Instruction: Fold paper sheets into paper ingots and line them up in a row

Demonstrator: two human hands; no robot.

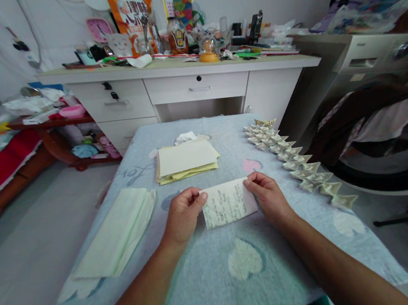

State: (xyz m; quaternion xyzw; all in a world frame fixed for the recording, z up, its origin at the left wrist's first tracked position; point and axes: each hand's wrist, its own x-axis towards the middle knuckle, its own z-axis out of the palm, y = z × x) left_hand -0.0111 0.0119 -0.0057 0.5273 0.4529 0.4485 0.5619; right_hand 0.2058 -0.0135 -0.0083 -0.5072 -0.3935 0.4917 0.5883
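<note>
A small rectangular sheet of paper [229, 203] with handwriting on it is held up just above the blue tablecloth. My left hand [183, 213] pinches its upper left corner between thumb and fingers. At the upper right corner, my right hand [270, 194] grips it the same way. Beyond the hands lies a stack of cream and yellow paper [188, 158]. To the left is a folded pile of pale green paper [118, 233]. Along the right side, several folded paper boats [296, 160] stand in a long row.
The cloth-covered table [249, 297] has a crumpled white tissue [184, 137] near its far edge. Behind it stands a white desk [196, 86] crowded with a jar [177, 36], an orange bag [130, 15] and other items. A washing machine [370, 65] with its door open is at the right.
</note>
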